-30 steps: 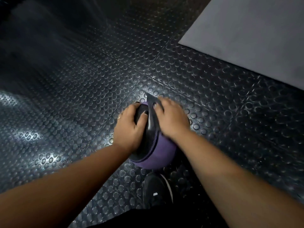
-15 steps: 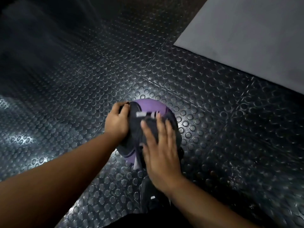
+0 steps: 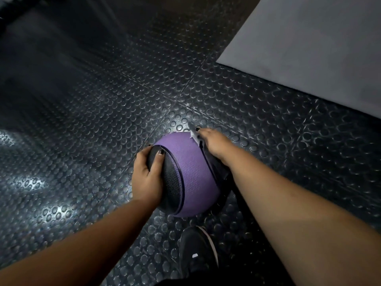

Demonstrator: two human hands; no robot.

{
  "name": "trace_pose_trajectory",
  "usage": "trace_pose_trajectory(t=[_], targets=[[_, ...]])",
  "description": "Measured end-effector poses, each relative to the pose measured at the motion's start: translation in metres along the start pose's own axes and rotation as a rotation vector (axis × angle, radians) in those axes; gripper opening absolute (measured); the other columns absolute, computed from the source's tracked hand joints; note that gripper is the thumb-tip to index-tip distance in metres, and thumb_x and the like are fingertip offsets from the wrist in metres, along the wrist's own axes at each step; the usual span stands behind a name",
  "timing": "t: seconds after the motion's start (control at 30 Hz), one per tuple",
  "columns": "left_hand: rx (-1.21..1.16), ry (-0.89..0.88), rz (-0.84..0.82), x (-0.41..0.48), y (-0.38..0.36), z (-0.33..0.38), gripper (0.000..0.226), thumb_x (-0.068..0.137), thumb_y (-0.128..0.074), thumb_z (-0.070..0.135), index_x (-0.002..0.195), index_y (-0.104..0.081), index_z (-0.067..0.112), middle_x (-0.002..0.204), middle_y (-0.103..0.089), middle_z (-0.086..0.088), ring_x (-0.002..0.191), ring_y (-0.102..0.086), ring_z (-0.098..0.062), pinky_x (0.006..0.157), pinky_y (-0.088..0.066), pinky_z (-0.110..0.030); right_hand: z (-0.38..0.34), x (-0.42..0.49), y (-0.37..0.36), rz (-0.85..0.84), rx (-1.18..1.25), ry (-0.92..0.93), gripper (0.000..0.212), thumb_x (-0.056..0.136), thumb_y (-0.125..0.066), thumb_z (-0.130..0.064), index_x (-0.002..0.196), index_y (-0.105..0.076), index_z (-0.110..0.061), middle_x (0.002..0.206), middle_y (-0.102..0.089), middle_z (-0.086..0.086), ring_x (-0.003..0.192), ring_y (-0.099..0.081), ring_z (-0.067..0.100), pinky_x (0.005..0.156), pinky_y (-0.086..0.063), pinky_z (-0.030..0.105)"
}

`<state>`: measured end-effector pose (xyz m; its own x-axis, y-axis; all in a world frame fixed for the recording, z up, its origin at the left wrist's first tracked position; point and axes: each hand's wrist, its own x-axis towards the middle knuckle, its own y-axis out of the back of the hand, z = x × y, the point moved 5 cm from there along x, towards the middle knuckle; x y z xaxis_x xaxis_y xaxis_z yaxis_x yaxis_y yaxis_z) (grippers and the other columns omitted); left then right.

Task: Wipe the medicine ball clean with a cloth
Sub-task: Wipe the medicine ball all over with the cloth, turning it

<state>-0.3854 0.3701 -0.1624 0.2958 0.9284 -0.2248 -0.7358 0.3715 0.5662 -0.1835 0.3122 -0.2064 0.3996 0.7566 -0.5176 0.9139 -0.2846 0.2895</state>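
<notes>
Medicine ball [image 3: 193, 172]: purple with black side panels, it is sitting on the floor just ahead of the shoe and between the two hands.
Left hand [image 3: 146, 176]: it is gripping the ball's left black panel, with the thumb lying across the panel's top and the fingers wrapping round its far edge.
Right hand [image 3: 213, 141]: it is lying against the ball's upper right side with the cloth under it. Its fingers are dropping out of sight, so I cannot tell whether it is pinching the cloth or pressing it flat.
Cloth [image 3: 194, 138]: a pale corner is poking out at the top of the ball, beside the right hand's dark-nailed fingertip.
Floor [image 3: 92, 124]: dark studded rubber is catching glare on the left.
Mat [image 3: 313, 50]: a plain grey sheet is lying at upper right, well apart from the ball.
Shoe [image 3: 196, 254]: a black shoe is showing at the bottom edge.
</notes>
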Motion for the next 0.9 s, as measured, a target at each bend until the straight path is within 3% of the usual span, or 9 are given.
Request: trace_pose_trajectory(t=[0.07,0.13,0.23,0.3,0.4,0.53,0.67,0.8,0.9], targets=[[-0.021,0.020,0.003,0.003,0.001,0.002,0.034,0.099,-0.052,0.047,0.129,-0.053,0.031,0.126,-0.058,0.007,0.117,-0.055,-0.015,0.099,-0.041,-0.036,0.006,-0.004,0.001,-0.001,0.131,-0.027,0.036,0.101,-0.039,-0.034,0.127,-0.058,-0.019,0.129,-0.057,0.007,0.114,-0.052,0.025,0.091,-0.039,0.030],[-0.032,0.048,0.004,0.007,0.005,0.003,0.027,0.104,-0.048,0.038,0.127,-0.055,0.028,0.121,-0.059,0.007,0.113,-0.055,-0.016,0.093,-0.038,-0.033,0.014,-0.020,-0.007,0.137,0.245,0.026,0.031,0.098,-0.045,-0.040,0.123,-0.059,-0.029,0.120,-0.061,-0.001,0.109,-0.056,0.021,0.091,-0.043,0.032],[-0.037,0.065,0.001,0.009,0.012,-0.001,0.026,0.105,-0.044,0.035,0.127,-0.057,0.030,0.115,-0.060,0.010,0.111,-0.055,-0.017,0.093,-0.038,-0.034,0.036,-0.071,-0.034,0.340,0.291,0.270,0.041,0.098,-0.045,-0.028,0.138,-0.045,-0.034,0.145,-0.044,-0.009,0.136,-0.038,0.012,0.112,-0.034,0.038],[-0.060,0.076,-0.041,0.011,0.017,-0.007,0.026,0.106,-0.042,0.033,0.126,-0.058,0.033,0.115,-0.060,0.014,0.110,-0.056,-0.013,0.090,-0.041,-0.033,0.053,-0.106,-0.046,0.417,0.309,0.360,0.045,0.100,-0.041,-0.024,0.143,-0.038,-0.034,0.152,-0.032,-0.016,0.143,-0.024,0.004,0.117,-0.023,0.029],[-0.065,0.068,-0.177,0.012,0.020,-0.011,0.025,0.106,-0.040,0.033,0.126,-0.054,0.038,0.119,-0.056,0.020,0.112,-0.052,-0.002,0.086,-0.041,-0.026,0.072,-0.130,-0.050,0.426,0.242,0.489,0.045,0.098,-0.044,-0.012,0.140,-0.044,-0.027,0.148,-0.042,-0.011,0.139,-0.034,0.007,0.114,-0.027,0.022],[-0.015,0.082,-0.300,0.018,0.030,-0.022,0.037,0.091,-0.041,0.054,0.126,-0.052,0.050,0.131,-0.055,0.017,0.121,-0.053,-0.006,0.104,-0.039,-0.041,0.104,-0.123,-0.025,0.497,0.532,0.160,0.023,0.097,-0.048,-0.031,0.113,-0.062,-0.040,0.105,-0.069,-0.016,0.103,-0.063,0.011,0.089,-0.049,0.028],[-0.024,0.138,-0.303,0.020,0.039,-0.026,0.031,0.103,-0.032,0.055,0.126,-0.053,0.057,0.129,-0.058,0.024,0.121,-0.054,-0.005,0.103,-0.043,-0.045,0.128,-0.111,0.010,0.636,0.815,-0.107,0.037,0.102,-0.039,-0.034,0.136,-0.047,-0.022,0.124,-0.051,-0.010,0.118,-0.047,0.010,0.099,-0.035,0.028],[-0.098,0.297,-0.292,0.024,0.042,-0.035,0.043,0.106,-0.022,0.052,0.140,-0.047,0.049,0.129,-0.060,0.020,0.118,-0.055,-0.013,0.098,-0.044,-0.047,0.134,-0.085,-0.009,0.415,0.999,-0.232,0.044,0.101,-0.040,-0.040,0.141,-0.041,-0.022,0.143,-0.046,0.003,0.129,-0.045,0.020,0.111,-0.034,0.041],[-0.159,0.410,-0.235,0.024,0.045,-0.042,0.049,0.102,-0.026,0.059,0.126,-0.063,0.037,0.123,-0.068,0.004,0.114,-0.059,-0.022,0.094,-0.046,-0.046,0.113,-0.070,-0.038,0.258,1.059,-0.244,0.041,0.101,-0.041,-0.035,0.139,-0.043,-0.018,0.134,-0.050,-0.003,0.121,-0.050,0.017,0.104,-0.037,0.031]])
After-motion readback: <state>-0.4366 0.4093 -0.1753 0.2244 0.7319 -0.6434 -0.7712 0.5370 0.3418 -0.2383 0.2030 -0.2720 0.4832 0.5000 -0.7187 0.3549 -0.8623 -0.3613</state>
